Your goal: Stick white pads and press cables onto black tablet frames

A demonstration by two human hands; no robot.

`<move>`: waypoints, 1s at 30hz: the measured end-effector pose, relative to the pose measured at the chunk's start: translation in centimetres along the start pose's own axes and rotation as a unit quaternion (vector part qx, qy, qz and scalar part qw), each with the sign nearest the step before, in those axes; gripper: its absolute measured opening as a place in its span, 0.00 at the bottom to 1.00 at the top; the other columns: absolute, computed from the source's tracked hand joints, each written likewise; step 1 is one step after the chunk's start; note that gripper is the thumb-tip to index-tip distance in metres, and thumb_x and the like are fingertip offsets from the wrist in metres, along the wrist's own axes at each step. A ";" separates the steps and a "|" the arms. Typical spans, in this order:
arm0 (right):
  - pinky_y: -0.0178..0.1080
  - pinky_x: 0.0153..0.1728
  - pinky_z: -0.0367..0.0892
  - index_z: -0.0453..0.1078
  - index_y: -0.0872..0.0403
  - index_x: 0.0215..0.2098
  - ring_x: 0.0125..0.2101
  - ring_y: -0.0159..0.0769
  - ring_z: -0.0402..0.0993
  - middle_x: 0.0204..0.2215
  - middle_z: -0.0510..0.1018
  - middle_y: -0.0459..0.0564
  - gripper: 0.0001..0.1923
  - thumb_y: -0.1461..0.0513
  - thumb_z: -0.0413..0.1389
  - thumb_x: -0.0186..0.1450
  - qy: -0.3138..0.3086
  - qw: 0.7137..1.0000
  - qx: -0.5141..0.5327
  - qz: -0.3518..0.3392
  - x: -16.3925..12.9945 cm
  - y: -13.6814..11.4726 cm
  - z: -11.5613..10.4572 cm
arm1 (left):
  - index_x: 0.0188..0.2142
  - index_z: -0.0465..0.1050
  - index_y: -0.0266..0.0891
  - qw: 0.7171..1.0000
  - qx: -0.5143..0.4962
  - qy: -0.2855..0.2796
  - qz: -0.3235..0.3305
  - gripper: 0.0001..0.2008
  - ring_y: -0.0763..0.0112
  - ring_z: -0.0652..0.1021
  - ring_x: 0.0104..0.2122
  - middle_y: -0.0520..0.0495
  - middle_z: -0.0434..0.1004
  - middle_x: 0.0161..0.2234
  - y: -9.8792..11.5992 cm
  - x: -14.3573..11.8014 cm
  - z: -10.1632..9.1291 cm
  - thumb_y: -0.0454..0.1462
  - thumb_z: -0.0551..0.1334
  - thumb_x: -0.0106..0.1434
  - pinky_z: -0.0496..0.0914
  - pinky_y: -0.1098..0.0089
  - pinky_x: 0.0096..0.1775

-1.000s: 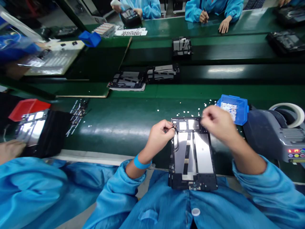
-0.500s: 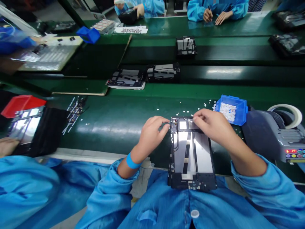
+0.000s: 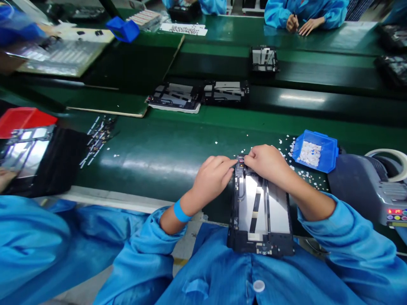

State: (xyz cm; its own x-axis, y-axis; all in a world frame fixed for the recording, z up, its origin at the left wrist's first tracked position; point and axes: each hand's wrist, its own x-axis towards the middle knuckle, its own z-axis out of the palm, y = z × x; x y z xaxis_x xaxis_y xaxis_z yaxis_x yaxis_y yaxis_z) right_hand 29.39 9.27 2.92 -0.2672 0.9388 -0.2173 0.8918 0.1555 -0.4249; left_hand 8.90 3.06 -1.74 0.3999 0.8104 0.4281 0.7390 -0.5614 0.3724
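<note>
An opened tablet [image 3: 280, 207], showing pale battery panels, dark strips and a black frame, rests against the bench edge and my lap. My left hand [image 3: 211, 180], with a blue band at the wrist, has its curled fingers at the tablet's upper left corner, the index fingertip on the edge. My right hand [image 3: 269, 163] is closed in a pinch over the tablet's top end, beside a small red spot near that corner. Whatever is between its fingertips is too small or hidden to make out. The right hand covers much of the top strip.
A blue bin [image 3: 333, 154] of small white pieces stands right, with loose pieces scattered around it. Beside it is a grey tape dispenser [image 3: 352, 182]. More opened tablets [image 3: 181, 95] lie beyond. A co-worker's sleeve [image 3: 28, 228] is at left; other people work across the bench.
My right hand has moved left along the tablet's top end, from the right part to near the upper left corner. My left hand stays at that corner. The view has shifted slightly.
</note>
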 end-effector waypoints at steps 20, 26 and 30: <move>0.38 0.29 0.54 0.77 0.52 0.27 0.29 0.39 0.75 0.28 0.82 0.51 0.14 0.59 0.55 0.68 -0.014 0.998 -0.042 -0.044 0.9 0.6 0.3 | 0.58 0.75 0.43 0.982 0.139 -0.113 0.053 0.17 0.58 0.74 0.39 0.39 0.80 0.47 -0.1 1.1 -0.5 0.33 0.55 0.74 0.65 0.60 0.37; 0.38 0.35 0.62 0.78 0.53 0.44 0.35 0.40 0.76 0.34 0.83 0.50 0.10 0.62 0.54 0.71 0.074 0.991 0.002 -0.110 -1.1 2.2 2.1 | 0.55 0.76 0.43 0.977 0.126 -0.157 0.073 0.16 0.60 0.73 0.37 0.42 0.78 0.41 -0.7 2.4 -1.2 0.33 0.55 0.74 0.64 0.61 0.36; 0.41 0.45 0.67 0.79 0.53 0.51 0.41 0.42 0.73 0.40 0.80 0.54 0.16 0.66 0.50 0.75 0.150 0.957 -0.022 -0.246 -2.8 4.0 3.9 | 0.59 0.75 0.41 0.971 0.134 -0.174 0.099 0.18 0.59 0.73 0.39 0.40 0.79 0.43 -1.0 2.4 -1.4 0.32 0.54 0.74 0.64 0.61 0.37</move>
State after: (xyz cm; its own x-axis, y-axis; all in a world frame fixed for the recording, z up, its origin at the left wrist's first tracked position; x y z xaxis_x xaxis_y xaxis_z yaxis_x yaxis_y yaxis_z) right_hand 32.28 6.05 -1.59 -0.5473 0.7942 0.2639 0.7017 0.6074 -0.3725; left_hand 8.33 5.33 0.03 0.6727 0.7248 0.1488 0.7248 -0.6859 0.0646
